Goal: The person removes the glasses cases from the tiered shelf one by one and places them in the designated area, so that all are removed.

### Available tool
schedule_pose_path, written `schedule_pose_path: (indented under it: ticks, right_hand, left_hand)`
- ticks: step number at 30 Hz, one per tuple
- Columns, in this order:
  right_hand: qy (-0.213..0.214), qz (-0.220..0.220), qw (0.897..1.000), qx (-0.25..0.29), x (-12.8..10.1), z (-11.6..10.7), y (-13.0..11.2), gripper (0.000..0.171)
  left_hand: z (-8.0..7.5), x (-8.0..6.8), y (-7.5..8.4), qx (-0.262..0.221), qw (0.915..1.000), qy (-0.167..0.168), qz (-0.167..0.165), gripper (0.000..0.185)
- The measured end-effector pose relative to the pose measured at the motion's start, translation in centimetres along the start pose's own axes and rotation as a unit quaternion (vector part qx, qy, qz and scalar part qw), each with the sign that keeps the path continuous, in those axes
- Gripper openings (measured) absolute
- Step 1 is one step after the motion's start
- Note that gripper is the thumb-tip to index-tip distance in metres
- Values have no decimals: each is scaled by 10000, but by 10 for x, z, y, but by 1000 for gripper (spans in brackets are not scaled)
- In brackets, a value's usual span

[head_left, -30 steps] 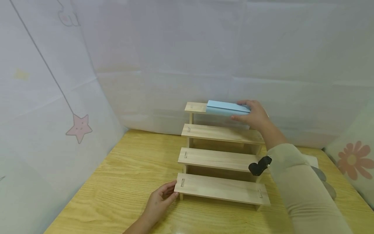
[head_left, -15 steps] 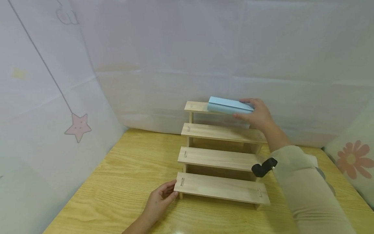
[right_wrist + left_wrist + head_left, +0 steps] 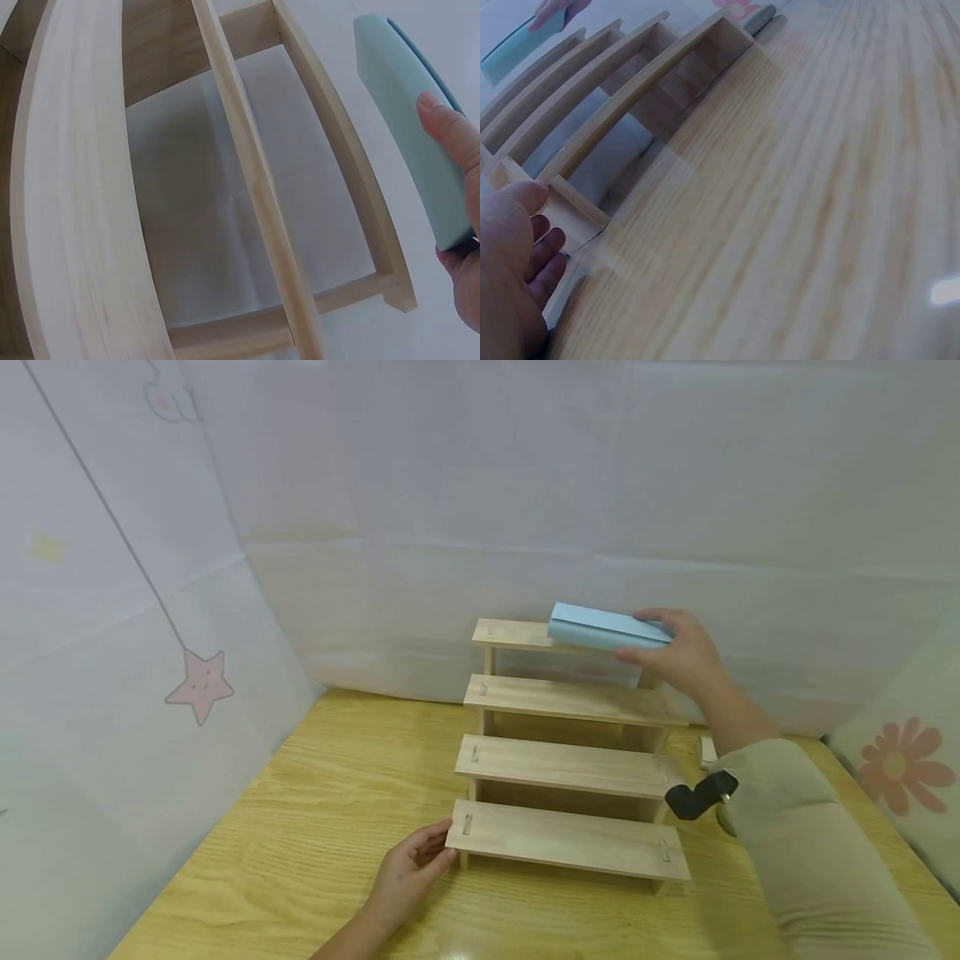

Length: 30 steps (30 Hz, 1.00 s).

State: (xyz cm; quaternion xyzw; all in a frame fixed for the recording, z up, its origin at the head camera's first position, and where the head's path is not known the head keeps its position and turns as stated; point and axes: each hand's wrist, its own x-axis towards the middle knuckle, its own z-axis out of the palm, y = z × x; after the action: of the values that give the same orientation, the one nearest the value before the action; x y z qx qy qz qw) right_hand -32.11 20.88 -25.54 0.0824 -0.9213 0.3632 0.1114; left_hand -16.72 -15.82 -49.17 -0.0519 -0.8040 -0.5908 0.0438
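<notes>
The light-blue box (image 3: 606, 627) is held just above the top step of the four-step wooden riser (image 3: 566, 766), w/ its left end over the shelf's right half & tilted slightly; whether that end touches the board can't be told. The right hand (image 3: 678, 652) grips it at the right end: fingers curled over the top, thumb underneath along the front edge. In the right wrist view the box (image 3: 416, 120) sits off the outer edge of the top board, w/ a thumb (image 3: 454, 139) pressed on its flat face; the rest of that hand is mostly out of frame there.

The left hand (image 3: 408, 872) rests on the wooden table (image 3: 300, 827) at the front-left corner of the riser, fingers loosely bent & touching the end of the lowest step, thumb on top of the board edge. It holds nothing closed in the palm; the grip looks like a light brace. The left wrist view shows the same: fingers (image 3: 544, 255) against the riser's side panel, w/ the four steps running away to the upper left.

A black wrist-mounted camera (image 3: 697, 795) sticks out from the beige sleeve (image 3: 810, 852). Behind & around: pale fabric backdrop (image 3: 480, 485) w/ a pink star (image 3: 201, 685) on the left, flower-print cushion (image 3: 896, 777) at far right.
</notes>
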Motion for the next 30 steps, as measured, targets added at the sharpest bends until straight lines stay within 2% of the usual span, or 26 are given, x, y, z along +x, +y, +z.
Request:
schedule_pose_path:
  ticks: [21, 30]
  right_hand:
    - [278, -42, 9993, -257, -24, -32, 21, 82]
    - [265, 157, 9991, -307, -37, -40, 36, 82]
  left_hand:
    - [1, 4, -3, -126, 9999, 33, 2, 40]
    - [2, 4, -4, -71, 9999, 74, -8, 40]
